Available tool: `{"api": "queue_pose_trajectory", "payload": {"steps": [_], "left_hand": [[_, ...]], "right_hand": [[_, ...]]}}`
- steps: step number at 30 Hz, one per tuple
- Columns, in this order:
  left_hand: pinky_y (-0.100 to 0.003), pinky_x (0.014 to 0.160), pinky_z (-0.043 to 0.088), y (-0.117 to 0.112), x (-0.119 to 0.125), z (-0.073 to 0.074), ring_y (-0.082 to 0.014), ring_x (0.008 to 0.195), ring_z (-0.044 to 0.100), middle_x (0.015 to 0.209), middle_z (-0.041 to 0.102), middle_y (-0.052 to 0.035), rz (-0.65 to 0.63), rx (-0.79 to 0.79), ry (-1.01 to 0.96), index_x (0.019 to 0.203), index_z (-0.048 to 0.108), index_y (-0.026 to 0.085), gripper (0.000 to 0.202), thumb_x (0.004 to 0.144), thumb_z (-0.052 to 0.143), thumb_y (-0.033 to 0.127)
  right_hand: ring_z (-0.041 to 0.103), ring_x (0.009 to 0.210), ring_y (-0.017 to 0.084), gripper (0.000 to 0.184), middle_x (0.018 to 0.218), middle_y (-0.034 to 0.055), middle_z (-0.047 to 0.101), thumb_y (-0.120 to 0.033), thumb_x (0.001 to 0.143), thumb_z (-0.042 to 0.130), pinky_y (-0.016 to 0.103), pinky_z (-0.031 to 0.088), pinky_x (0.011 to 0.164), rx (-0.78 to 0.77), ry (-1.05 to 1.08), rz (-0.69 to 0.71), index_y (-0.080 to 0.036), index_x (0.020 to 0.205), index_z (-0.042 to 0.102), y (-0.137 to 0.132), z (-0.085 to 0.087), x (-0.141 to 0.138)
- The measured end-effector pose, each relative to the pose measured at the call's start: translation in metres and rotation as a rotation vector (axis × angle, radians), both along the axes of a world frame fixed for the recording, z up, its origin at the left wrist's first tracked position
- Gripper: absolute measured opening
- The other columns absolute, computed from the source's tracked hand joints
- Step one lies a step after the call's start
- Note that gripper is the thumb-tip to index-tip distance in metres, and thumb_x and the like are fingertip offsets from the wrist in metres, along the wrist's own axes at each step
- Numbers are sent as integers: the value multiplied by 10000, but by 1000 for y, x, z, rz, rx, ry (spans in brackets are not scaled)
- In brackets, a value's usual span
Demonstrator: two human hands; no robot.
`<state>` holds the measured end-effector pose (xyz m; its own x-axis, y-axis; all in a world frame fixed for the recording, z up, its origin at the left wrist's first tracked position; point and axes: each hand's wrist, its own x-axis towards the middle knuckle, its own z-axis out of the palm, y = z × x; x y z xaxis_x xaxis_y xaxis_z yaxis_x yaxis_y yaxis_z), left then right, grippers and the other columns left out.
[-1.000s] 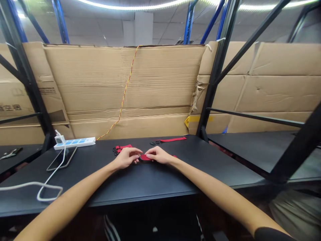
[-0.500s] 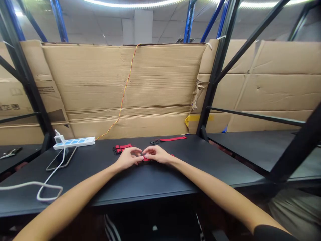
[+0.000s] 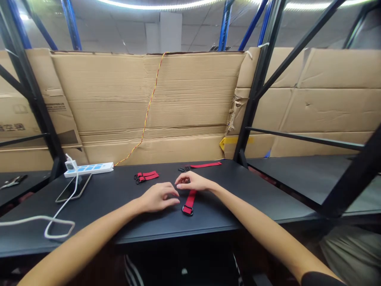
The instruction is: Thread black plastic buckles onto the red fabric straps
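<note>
A red webbing strap [image 3: 190, 197] lies on the black table, running from under my right hand toward the front edge. Its near end passes through a black ring buckle [image 3: 187, 210]. My left hand [image 3: 160, 196] rests just left of this strap, fingers apart and holding nothing. Above the strap's far part is my right hand [image 3: 192, 182], its fingers loosely curled and apart, with nothing visible in them. Back left of the hands lie red straps with black buckles [image 3: 147, 176]. Behind my right hand are a loose black oval ring [image 3: 181, 169], a black slider buckle [image 3: 187, 168] and a flat red strap [image 3: 206, 165].
At the left, a white power strip [image 3: 92, 170] with a plugged-in charger sits behind a phone [image 3: 74, 187]. A white cable [image 3: 59, 210] loops across the table. Cardboard [image 3: 119, 103] walls off the back, and black shelf posts [image 3: 253, 95] stand on both sides.
The red strap in both hands has been let go and lies on the table, its buckle end now toward me. My hands have moved apart, the left one nearer to me.
</note>
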<state>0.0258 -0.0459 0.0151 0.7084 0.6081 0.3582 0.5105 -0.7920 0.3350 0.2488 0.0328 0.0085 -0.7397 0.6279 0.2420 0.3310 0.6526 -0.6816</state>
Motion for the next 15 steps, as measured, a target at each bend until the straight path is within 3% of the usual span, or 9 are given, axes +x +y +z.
{"api": "queue_pose_trajectory", "payload": {"steps": [4,8,15], "left_hand": [[-283,880,441,-8,11,-7,-200,1033,584,1191,619,-52,-160,60,94,1170,635,301,309,899,525,402],[-302,910,428,0,15,-16,-194,1013,596,1145,658,-41,-209,72,108,1125,666,309,287,935,451,302],[-278,848,451,26,-8,-9,-175,923,607,1014,681,-68,13,76,7,987,691,197,295,933,406,253]], "right_hand": [[588,737,160,361,826,51,685,-465,829,569,269,465,677,0,-20,-29,-137,913,693,2,-4,-2],[581,715,157,379,812,47,688,-472,857,522,263,454,664,33,-34,-65,-135,883,694,7,-12,-5],[575,711,176,405,801,51,678,-481,879,470,289,451,674,152,-74,-201,-142,867,693,16,-10,6]]}}
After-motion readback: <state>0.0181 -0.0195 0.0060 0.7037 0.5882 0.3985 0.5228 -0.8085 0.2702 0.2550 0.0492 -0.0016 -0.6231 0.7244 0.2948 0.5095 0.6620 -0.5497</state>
